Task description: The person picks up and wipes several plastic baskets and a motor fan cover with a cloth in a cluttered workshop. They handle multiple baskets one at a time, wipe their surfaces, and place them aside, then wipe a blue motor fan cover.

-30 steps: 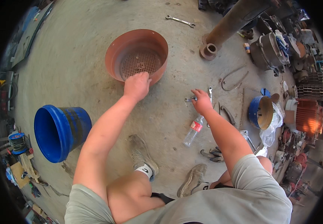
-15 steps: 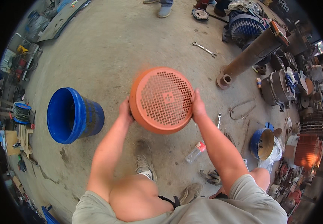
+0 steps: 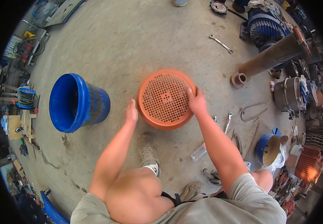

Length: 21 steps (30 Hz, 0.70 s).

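In front of me is a round orange motor fan cover (image 3: 167, 98), its grid face turned up and a smooth rim around it. My right hand (image 3: 197, 102) grips the right side of the rim, thumb on the face edge and fingers down the outside. Off the cover's left side, a small gap away, my left hand (image 3: 131, 112) has its fingers stretched out and holds nothing. A blue bucket (image 3: 100, 104) lies tilted to the left, its mouth facing left.
A wrench (image 3: 221, 43) lies on the concrete ahead, another wrench (image 3: 228, 123) right of my forearm. A clear bottle (image 3: 199, 152) sits by my right arm. Farther right stand a rusty pipe (image 3: 269, 54), a blue motor (image 3: 264, 28) and a blue ring-shaped part (image 3: 262, 147).
My left hand has let go of the fan cover and drawn off its left side. My right hand's thumb has come onto the cover's face. The view has shifted slightly.
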Tool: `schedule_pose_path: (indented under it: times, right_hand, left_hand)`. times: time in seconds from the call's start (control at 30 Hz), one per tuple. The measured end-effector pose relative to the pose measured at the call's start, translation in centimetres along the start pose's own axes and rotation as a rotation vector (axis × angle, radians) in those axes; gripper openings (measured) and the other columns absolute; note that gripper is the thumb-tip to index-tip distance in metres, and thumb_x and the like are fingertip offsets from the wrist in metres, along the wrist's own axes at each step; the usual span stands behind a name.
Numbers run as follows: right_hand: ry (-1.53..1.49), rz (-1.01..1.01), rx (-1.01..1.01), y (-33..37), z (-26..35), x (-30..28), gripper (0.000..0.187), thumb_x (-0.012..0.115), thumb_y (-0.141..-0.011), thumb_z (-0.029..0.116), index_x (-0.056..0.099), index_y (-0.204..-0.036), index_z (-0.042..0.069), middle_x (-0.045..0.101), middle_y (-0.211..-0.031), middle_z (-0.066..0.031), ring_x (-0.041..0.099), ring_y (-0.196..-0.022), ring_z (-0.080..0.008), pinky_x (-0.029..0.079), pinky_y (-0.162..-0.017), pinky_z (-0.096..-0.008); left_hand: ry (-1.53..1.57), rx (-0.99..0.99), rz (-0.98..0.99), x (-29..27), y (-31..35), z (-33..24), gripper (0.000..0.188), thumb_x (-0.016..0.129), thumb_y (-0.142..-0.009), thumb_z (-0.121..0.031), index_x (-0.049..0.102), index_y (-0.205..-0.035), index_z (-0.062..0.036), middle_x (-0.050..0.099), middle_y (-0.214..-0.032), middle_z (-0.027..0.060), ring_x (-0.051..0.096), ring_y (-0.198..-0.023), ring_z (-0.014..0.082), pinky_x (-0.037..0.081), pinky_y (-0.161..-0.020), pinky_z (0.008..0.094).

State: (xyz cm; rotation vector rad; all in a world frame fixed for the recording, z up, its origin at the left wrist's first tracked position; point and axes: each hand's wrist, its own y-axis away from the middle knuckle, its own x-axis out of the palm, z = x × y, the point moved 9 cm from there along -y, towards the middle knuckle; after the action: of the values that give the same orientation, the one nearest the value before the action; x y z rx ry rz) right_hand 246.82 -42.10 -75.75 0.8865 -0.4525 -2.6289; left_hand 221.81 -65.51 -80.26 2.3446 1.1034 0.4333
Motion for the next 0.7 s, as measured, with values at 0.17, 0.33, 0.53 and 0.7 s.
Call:
schedule_pose_path:
  times: [0.17,0.33,0.53,0.7]
  right_hand:
    - [-0.263,0.075,0.063,0.1,-1.8,2.8,0.07,0.064,-0.098,0.05,0.051,-0.144,-0.001,0.068,-0.127,-0.0232,0.065,-0.119,-0.0312,0.049,-0.101,-0.0376]
    - [-0.286,0.024,-0.111,0.5,2.4,0.3,0.069,0.065,-0.098,0.049,0.052,-0.143,-0.002,0.068,-0.127,-0.022,0.066,-0.117,-0.0298,0.05,-0.1,-0.0381]
    - [-0.199,0.081,-0.049,-0.5,1.8,2.7,0.069,0.067,-0.097,0.048,0.053,-0.143,-0.001,0.067,-0.129,-0.0209,0.064,-0.12,-0.0295,0.048,-0.103,-0.0384]
    - [-0.366,0.099,0.039,-0.7,-0.3,4.1,0.069,0.067,-0.097,0.048,0.054,-0.143,-0.001,0.067,-0.129,-0.0197,0.064,-0.12,-0.0279,0.048,-0.103,-0.0378]
  left_hand:
    - [0.151,-0.019,0.019,0.9,-0.3,0.7,0.068,0.042,-0.108,-0.054,0.04,-0.153,-0.0038,0.048,-0.152,0.0123,0.047,-0.14,0.0247,0.037,-0.117,0.0385]
    - [0.067,0.146,0.051,1.3,1.4,-5.1,0.069,0.061,-0.102,-0.047,0.039,-0.15,-0.0028,0.056,-0.143,0.0131,0.053,-0.133,0.0244,0.042,-0.113,0.0404]
    - [-0.025,-0.071,-0.108,1.0,1.5,-3.1,0.066,0.061,-0.103,-0.041,0.039,-0.152,-0.0018,0.054,-0.146,0.0166,0.051,-0.137,0.0284,0.04,-0.114,0.042]
    - [0.027,-0.057,-0.118,1.2,0.9,-4.3,0.065,0.057,-0.105,-0.039,0.036,-0.152,0.0003,0.051,-0.149,0.0176,0.05,-0.138,0.0293,0.04,-0.115,0.0434]
